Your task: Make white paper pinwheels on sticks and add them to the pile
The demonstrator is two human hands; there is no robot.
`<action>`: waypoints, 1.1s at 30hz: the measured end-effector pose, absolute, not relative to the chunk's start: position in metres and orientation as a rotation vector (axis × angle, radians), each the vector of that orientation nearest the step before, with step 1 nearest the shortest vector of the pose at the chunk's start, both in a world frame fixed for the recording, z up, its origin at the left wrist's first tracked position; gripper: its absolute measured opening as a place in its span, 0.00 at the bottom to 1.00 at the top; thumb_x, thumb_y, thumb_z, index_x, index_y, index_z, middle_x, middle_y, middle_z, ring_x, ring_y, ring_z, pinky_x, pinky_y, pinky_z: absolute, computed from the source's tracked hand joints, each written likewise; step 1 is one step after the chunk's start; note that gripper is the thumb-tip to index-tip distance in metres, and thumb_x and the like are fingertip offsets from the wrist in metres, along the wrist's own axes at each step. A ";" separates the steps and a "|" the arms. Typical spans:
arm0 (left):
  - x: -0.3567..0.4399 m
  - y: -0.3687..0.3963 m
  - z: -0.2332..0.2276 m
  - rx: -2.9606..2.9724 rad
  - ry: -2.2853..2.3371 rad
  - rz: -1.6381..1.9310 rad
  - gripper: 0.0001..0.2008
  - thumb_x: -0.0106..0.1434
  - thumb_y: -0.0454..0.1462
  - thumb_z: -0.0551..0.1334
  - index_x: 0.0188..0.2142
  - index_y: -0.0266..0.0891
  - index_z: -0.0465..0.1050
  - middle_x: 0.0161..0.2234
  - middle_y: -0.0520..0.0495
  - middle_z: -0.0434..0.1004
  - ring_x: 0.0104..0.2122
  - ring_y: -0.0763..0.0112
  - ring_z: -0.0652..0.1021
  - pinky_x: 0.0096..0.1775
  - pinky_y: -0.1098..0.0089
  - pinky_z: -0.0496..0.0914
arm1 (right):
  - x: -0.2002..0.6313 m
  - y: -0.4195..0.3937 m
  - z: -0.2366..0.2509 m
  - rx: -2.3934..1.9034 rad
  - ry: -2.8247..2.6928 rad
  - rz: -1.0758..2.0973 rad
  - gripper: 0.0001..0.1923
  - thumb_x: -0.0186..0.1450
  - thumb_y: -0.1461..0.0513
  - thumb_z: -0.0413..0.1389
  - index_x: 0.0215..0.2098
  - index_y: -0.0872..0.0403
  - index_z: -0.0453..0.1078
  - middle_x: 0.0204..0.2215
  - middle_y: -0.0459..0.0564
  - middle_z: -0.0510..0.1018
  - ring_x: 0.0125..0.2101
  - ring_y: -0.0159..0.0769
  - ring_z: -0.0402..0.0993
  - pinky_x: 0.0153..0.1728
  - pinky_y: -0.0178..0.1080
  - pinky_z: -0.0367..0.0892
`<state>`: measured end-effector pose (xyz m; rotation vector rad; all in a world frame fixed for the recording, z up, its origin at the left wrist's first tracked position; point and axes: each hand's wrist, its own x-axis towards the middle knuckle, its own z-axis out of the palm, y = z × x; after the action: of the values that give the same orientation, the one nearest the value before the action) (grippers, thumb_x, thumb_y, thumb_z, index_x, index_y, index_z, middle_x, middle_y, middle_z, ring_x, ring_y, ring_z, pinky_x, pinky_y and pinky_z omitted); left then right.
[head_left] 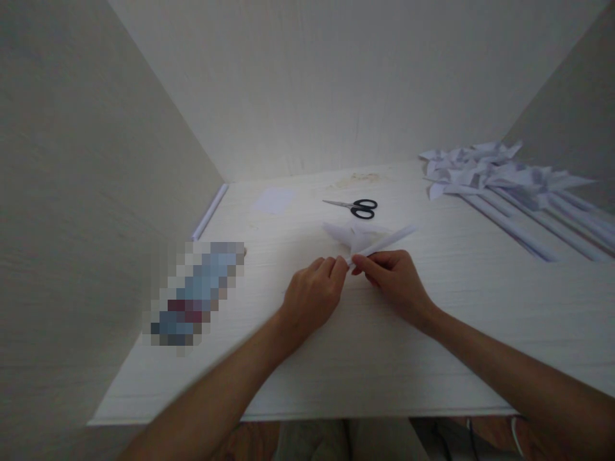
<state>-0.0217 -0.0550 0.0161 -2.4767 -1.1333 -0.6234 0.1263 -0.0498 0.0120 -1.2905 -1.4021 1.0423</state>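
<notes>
Pinching one unfinished pinwheel [358, 242] between both hands, left [314, 291] and right [394, 282]; a finished pile [485, 168] lies beside me.

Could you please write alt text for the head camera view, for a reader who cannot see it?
Two bare hands, left hand and right hand, pinch a white paper pinwheel on its rolled paper stick over a white table. Black-handled scissors lie just beyond, and a pile of finished paper pinwheels rests at the far right.
</notes>
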 end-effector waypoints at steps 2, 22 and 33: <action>-0.022 -0.055 0.015 -2.486 -1.141 -0.655 0.10 0.62 0.33 0.47 0.29 0.36 0.64 0.21 0.49 0.67 0.23 0.73 0.69 0.21 0.74 0.60 | 0.126 -0.050 0.011 -1.285 -1.404 1.045 0.15 0.53 0.55 0.55 0.17 0.57 0.72 0.09 0.41 0.62 0.12 0.23 0.53 0.15 0.32 0.49; -0.009 -0.065 0.025 -2.869 -1.895 -1.641 0.11 0.57 0.37 0.56 0.21 0.35 0.67 0.17 0.54 0.68 0.16 0.82 0.66 0.20 0.79 0.60 | 0.126 -0.051 0.007 -1.130 -1.292 1.110 0.12 0.51 0.59 0.58 0.15 0.56 0.64 0.09 0.41 0.65 0.11 0.23 0.59 0.13 0.29 0.54; -0.013 -0.061 0.021 -3.006 -2.229 -1.971 0.10 0.56 0.40 0.58 0.24 0.34 0.67 0.16 0.55 0.66 0.13 0.85 0.59 0.15 0.79 0.53 | 0.127 -0.045 0.003 -0.950 -1.263 1.261 0.07 0.49 0.62 0.59 0.28 0.54 0.73 0.15 0.41 0.70 0.17 0.24 0.62 0.18 0.30 0.59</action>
<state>-0.0129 -0.0612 0.0212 -3.0058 -2.2291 -1.9709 0.1271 -0.0453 0.0025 -0.9498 -1.2626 1.2606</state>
